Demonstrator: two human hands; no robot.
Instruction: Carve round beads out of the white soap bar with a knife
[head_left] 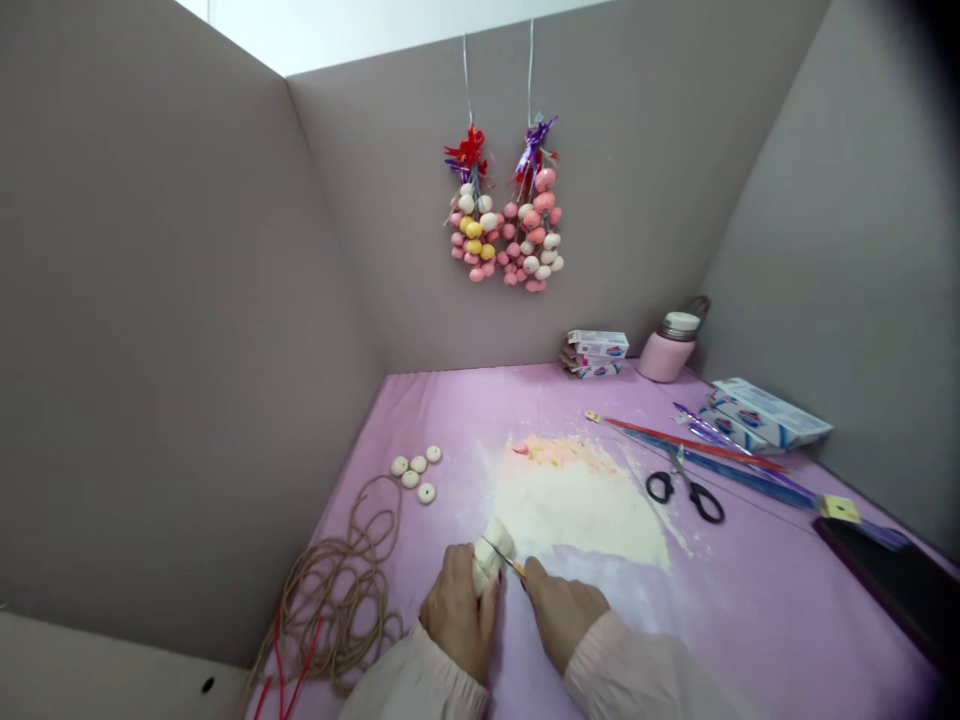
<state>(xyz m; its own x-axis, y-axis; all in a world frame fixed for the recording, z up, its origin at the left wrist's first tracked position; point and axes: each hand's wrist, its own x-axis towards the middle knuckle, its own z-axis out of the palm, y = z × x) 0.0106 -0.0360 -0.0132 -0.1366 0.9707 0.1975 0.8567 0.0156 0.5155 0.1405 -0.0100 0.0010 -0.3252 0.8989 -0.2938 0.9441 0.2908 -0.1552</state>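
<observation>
The white lump [495, 550] lies at the near middle of the bench [442, 405], just off the near left edge of the patch of white powder [585, 510], and everything hinges on how the knife [516, 568] crosses it. The lump's long axis runs from near left to far right, slanting away from the person, while the slim blade reaches in from the near right and points far left, so the two lines cross, the blade meeting the lump around its middle; how deep the edge sits is too small to tell. The left hand [459, 605] is the nearer one, directly against the lump's near left part: its fingers are curled down the left side and its thumb lies along the near right, grasping the lump between them, opened only about as wide as the lump itself. The far right end stands free of that grasp. The right hand [562, 612] is just to the right, apart from the lump and linked to it only through the knife; its fingers are closed around the yellowish handle, with the tips partly hidden from this view.
</observation>
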